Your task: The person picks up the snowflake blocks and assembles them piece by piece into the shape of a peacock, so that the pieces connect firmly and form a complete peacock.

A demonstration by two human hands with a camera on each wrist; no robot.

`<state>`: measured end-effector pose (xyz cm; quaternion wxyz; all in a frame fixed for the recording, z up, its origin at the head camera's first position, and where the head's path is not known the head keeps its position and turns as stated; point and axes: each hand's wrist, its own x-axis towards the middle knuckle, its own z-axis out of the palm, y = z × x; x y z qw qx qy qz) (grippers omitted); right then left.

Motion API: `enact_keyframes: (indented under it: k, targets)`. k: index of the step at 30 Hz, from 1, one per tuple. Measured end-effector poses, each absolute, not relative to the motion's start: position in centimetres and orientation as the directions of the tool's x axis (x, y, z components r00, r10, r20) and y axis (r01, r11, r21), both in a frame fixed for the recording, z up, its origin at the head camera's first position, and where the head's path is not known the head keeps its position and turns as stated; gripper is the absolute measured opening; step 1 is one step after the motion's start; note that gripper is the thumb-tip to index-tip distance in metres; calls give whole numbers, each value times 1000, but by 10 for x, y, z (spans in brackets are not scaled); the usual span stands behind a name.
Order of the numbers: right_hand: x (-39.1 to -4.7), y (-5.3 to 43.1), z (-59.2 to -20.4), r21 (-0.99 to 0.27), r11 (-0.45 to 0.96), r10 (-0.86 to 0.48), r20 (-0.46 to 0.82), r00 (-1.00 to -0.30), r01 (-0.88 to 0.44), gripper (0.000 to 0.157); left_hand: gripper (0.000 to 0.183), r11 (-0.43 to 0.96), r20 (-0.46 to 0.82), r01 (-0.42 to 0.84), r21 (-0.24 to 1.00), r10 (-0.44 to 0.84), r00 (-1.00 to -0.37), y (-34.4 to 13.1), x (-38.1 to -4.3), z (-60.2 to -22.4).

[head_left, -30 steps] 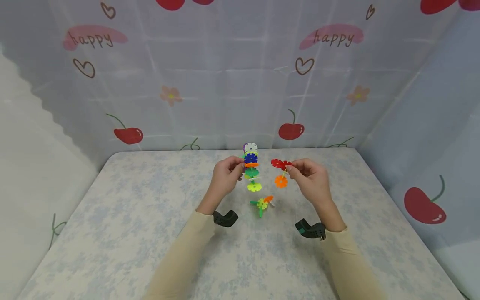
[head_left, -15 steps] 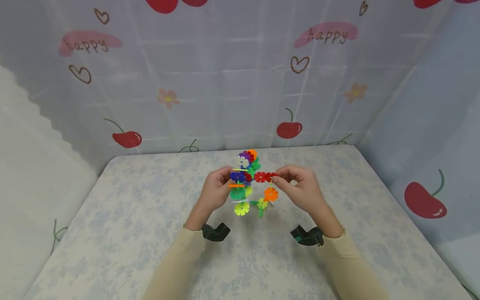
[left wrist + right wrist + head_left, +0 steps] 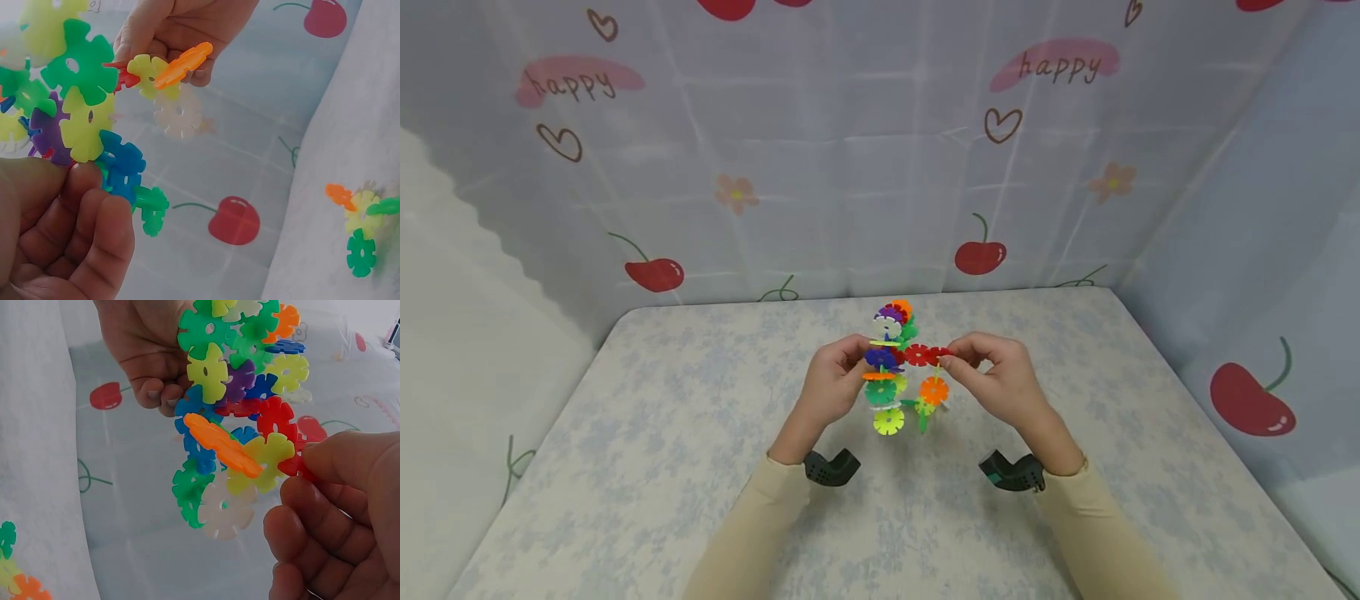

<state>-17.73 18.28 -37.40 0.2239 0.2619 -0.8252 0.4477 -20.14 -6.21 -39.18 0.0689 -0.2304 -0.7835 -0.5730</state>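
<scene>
In the head view my left hand (image 3: 835,379) holds a tall build of interlocking snowflake discs (image 3: 881,391) in green, yellow, blue, purple, white and orange. My right hand (image 3: 992,377) pinches the outer of two joined red snowflake discs (image 3: 917,355) between thumb and index finger. A yellow disc (image 3: 270,456) and an orange disc (image 3: 222,445) hang from the pinched red one. The inner red disc (image 3: 275,417) is right at the build's side in the right wrist view. In the left wrist view, left fingertips (image 3: 84,178) close on the build under a yellow disc.
A small separate cluster of yellow, green and orange discs (image 3: 362,215) lies on the pale, blue-mottled tabletop (image 3: 647,433), partly behind the hanging orange disc in the head view. A cherry-printed curtain (image 3: 850,167) encloses the table's back and sides.
The hands have come together and closer to the body. The build has turned, showing more discs behind its front column. The red discs, once apart from it, now meet its right side.
</scene>
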Motion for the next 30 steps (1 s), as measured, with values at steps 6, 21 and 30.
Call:
enact_keyframes:
  k: [6,21,30]
  targets:
    - [-177,184,-373,-611,464,-259,598,-758,-641,9,15,244,374,448,860,297,-879,-63,-200,-392]
    - [-178,177,-380,-528,442,-306,671,-675,-725,14,13,247,491,572,782,320,-810,-67,-196,-394]
    - [-180,174,-383,-498,444,-306,696,-649,-745,14,16,261,517,590,764,300,-802,-67,-197,-395]
